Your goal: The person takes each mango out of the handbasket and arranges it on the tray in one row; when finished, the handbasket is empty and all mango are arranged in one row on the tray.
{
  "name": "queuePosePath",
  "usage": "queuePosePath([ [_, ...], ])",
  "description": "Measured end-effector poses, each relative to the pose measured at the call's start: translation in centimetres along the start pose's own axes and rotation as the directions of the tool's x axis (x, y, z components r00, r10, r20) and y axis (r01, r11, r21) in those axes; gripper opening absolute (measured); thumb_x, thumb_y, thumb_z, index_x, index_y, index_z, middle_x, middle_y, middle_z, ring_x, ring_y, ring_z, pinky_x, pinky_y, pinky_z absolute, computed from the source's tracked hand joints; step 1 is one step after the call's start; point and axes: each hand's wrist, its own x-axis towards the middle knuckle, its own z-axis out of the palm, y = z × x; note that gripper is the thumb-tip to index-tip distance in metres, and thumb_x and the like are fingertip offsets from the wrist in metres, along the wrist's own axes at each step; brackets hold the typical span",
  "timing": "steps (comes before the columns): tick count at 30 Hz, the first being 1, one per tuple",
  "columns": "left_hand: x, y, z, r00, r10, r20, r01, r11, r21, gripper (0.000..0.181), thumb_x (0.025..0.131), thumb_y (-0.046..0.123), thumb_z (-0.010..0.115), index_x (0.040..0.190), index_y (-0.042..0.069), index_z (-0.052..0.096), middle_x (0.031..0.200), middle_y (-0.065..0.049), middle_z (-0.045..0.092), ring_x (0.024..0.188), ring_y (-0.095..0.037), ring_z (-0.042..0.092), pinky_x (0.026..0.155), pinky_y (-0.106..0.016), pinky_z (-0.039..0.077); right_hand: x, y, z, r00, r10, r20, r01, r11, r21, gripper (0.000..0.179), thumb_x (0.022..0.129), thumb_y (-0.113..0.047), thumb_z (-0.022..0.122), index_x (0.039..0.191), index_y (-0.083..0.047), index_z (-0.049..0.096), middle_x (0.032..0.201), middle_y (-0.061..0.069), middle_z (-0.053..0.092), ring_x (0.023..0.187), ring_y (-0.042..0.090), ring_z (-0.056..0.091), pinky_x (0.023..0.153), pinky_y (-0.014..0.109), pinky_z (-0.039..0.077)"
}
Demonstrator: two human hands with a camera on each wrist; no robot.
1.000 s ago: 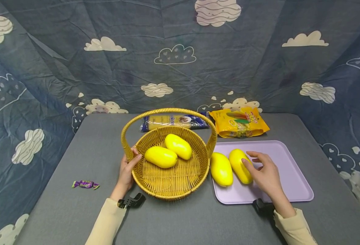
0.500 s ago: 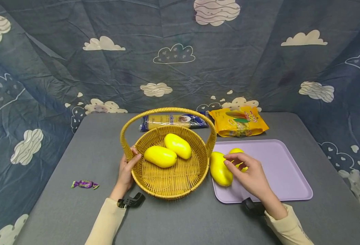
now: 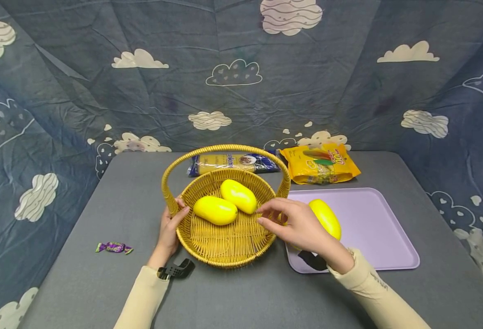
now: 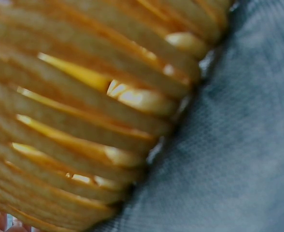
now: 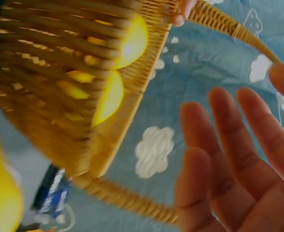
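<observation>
A round wicker basket [image 3: 229, 249] with a tall arched handle stands mid-table. Two yellow mangoes, a left one [image 3: 215, 210] and a right one [image 3: 238, 196], lie inside it. My left hand [image 3: 170, 233] grips the basket's left rim by the handle's base, thumb on the inner side. Over the right rim hovers my right hand [image 3: 296, 224], fingers apart and nothing held; the right wrist view shows its fingers [image 5: 229, 130] spread. Another mango [image 3: 327, 219] rests on the lilac tray [image 3: 383, 228]. A further mango beside it is mostly hidden behind my right hand.
Behind the basket lies a blue-and-yellow packet [image 3: 225, 163], perhaps pasta. A yellow bag [image 3: 321, 164] sits at the back right, behind the tray. A purple wrapped candy [image 3: 114, 247] lies on the grey table [image 3: 85, 292] at left.
My right hand has moved left from above the tray's mangoes to the basket's right rim. The left hand, the basket and the mangoes in it have stayed put.
</observation>
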Motion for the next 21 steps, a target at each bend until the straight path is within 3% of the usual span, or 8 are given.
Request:
queuePosePath([
  [6,0.0,0.0,0.0,1.0,0.0,-0.003,0.0,1.0,0.002,0.027,0.09,0.002,0.057,0.101,-0.014,0.038,0.103,-0.022,0.042,0.102,-0.028,0.041,0.088,-0.027,0.033,3.1,-1.4,0.5,0.99,-0.025,0.139,0.043,0.991,-0.125,0.026,0.087,-0.037,0.068,0.105,-0.019,0.068,0.093,-0.01,0.065,0.08,0.006,0.058,0.065,0.029,0.045],
  [13,0.0,-0.1,-0.1,1.0,0.001,-0.003,-0.001,1.0,0.001,0.025,0.09,0.002,0.057,0.1,-0.013,0.039,0.103,-0.019,0.043,0.1,-0.024,0.042,0.087,-0.027,0.033,6.5,-1.9,1.4,0.962,-0.005,0.274,0.041,0.991,-0.127,0.032,0.088,-0.037,0.065,0.114,-0.019,0.068,0.104,-0.007,0.067,0.086,0.013,0.061,0.066,0.031,0.044],
  [21,0.0,0.1,0.0,1.0,0.004,0.01,-0.004,1.0,0.017,0.029,0.091,0.002,0.056,0.101,-0.017,0.036,0.101,-0.019,0.042,0.095,-0.017,0.044,0.083,-0.026,0.034,9.8,-1.7,3.4,0.938,0.067,0.339,-0.006,0.984,-0.176,0.038,0.088,-0.042,0.064,0.12,-0.023,0.065,0.118,-0.006,0.063,0.103,0.02,0.06,0.075,0.034,0.045],
])
